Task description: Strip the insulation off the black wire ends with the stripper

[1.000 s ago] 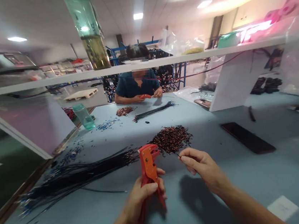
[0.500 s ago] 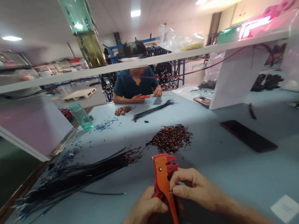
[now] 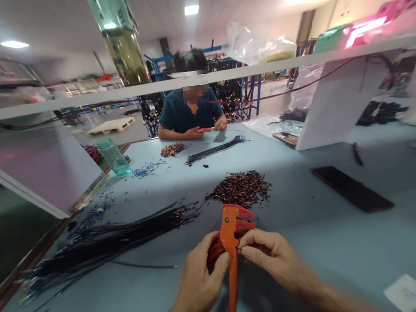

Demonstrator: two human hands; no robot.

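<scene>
My left hand (image 3: 202,272) is wrapped round the wire stripper (image 3: 230,261), which has an orange body and red jaws. The tool stands nearly upright with its head pointing away from me, and its red handle is mostly hidden in my palm. Close by the tool's right side, my right hand (image 3: 275,256) pinches a thin black wire; only a tiny dark bit shows at the fingertips. Beyond the jaws lies a heap of short black and copper-coloured offcuts (image 3: 240,188). To the left is a bundle of black wires (image 3: 123,240) with blue ends.
A dark phone (image 3: 352,188) and a white paper square (image 3: 407,292) lie to the right. Across the table sits a co-worker (image 3: 191,110) holding a red tool. A white shelf (image 3: 221,76) spans overhead, and a green bottle (image 3: 113,157) stands at the left.
The stripper has tilted, its head shifting up and right and its lower end swinging left. My left hand has come further round it. My right hand stays beside it, slightly higher.
</scene>
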